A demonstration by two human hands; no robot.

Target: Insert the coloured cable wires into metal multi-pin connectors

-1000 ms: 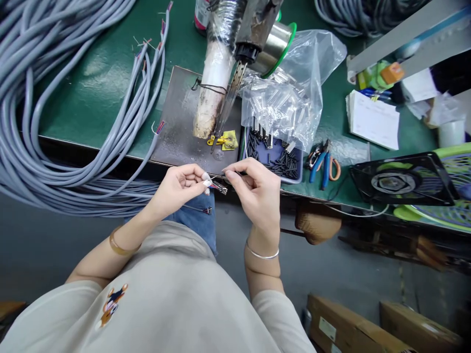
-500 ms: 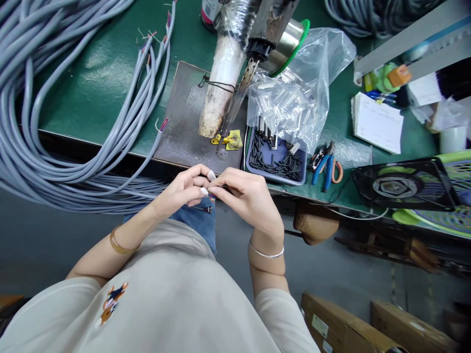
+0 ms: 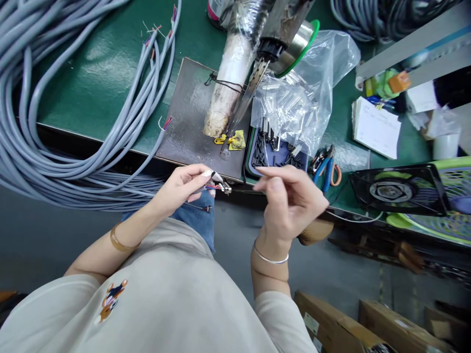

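My left hand [image 3: 189,184] is closed round a cable end. Red and blue wires [image 3: 212,187] stick out past its fingertips to a small metal connector [image 3: 225,188]. Well apart from it, my right hand [image 3: 289,201] is raised at the table's front edge, slightly blurred. Its index finger points left and its thumb is apart, with nothing visible held. Just behind that hand is a blue tray [image 3: 250,165] with small black tubes [image 3: 259,153] and several connectors. Another cable with a dark connector [image 3: 209,209] hangs over my lap.
Grey cables [image 3: 121,117] lie in a large bundle at left. A soldering iron [image 3: 250,88] points down over a brown board [image 3: 187,113], beside a solder spool [image 3: 294,51]. Right of them are a plastic bag [image 3: 316,83], blue-handled cutters [image 3: 326,171] and a black fan [image 3: 399,189].
My right hand has moved away from the left, to the right by the tray, and its fingers have parted. The wires and connector in my left hand have come into view.
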